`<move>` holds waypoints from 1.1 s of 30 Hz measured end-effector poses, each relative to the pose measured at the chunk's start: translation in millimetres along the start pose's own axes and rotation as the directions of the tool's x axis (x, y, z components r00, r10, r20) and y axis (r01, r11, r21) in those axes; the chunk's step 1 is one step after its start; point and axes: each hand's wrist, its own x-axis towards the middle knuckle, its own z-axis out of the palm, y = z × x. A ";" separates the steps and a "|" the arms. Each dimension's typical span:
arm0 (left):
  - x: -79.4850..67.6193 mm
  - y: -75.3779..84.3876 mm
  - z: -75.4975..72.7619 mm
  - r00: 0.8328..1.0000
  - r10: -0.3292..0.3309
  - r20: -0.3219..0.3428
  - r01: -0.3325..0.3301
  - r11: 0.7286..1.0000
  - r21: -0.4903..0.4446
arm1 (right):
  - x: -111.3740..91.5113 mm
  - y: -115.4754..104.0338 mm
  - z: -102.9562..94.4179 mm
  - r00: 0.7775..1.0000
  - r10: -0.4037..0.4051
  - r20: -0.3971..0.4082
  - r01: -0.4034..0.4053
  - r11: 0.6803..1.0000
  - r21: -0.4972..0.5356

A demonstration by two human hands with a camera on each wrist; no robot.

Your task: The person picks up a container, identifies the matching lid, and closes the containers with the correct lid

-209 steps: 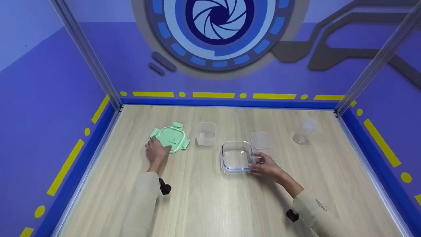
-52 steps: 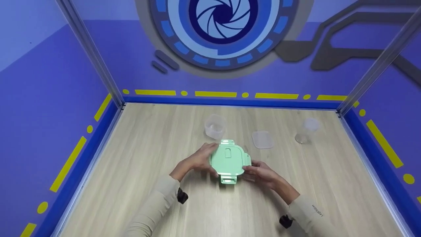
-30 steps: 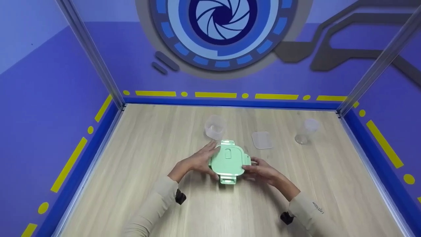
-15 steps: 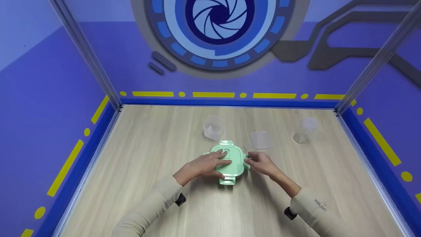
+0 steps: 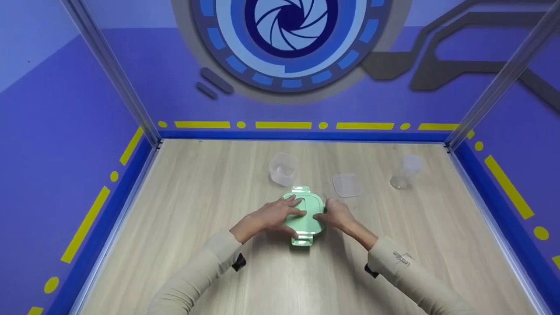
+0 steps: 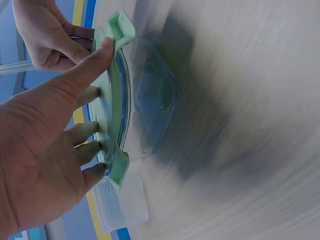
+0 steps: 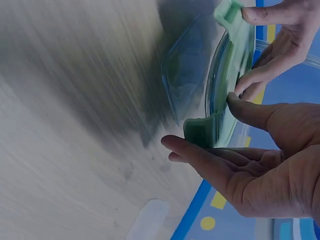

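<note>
A green snap-on lid sits on the square glass food container near the middle of the table. My left hand lies over the lid's left half, fingers spread and pressing on its top; the thumb reaches the near latch. At the right edge, my right hand pinches the lid: the thumb is on the top and the index finger is at the side latch. The near and far latches stick outward. From the head view, the lid and hands hide most of the glass.
Just behind the lid stands a small translucent plastic container. A flat translucent lid lies to the right of it. Farther right is a clear cup-like vessel. Blue panels wall the table on three sides.
The green lid was brought from the left onto the glass container. My left hand then moved from its edge onto its top, and my right thumb has come over the right edge.
</note>
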 end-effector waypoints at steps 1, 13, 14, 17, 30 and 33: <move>-1.6 -0.7 -0.1 1.000 -0.003 0.001 0.003 1.000 -0.001 | 2.0 -0.9 0.0 1.000 0.007 0.008 -0.007 1.000 -0.001; -2.8 -3.6 7.3 0.998 0.055 0.010 -0.056 0.998 0.019 | 7.3 21.0 -2.4 0.971 0.141 0.192 -0.199 0.923 0.329; -2.3 -3.8 7.7 0.998 0.063 0.014 -0.064 0.998 0.013 | 6.9 22.4 -2.1 0.968 0.155 0.197 -0.215 0.917 0.335; -1.1 -4.7 9.2 0.996 0.084 0.015 -0.084 0.996 -0.004 | 7.9 25.2 -3.3 0.961 0.167 0.220 -0.235 0.913 0.334; 2.4 -9.7 6.1 0.993 0.121 0.010 -0.120 0.992 -0.027 | 27.8 26.3 -11.8 0.918 0.185 0.352 -0.307 0.891 0.334; 0.3 -11.3 7.0 0.992 0.125 0.012 -0.125 0.992 -0.033 | 28.7 24.2 -9.6 0.906 0.189 0.380 -0.321 0.891 0.321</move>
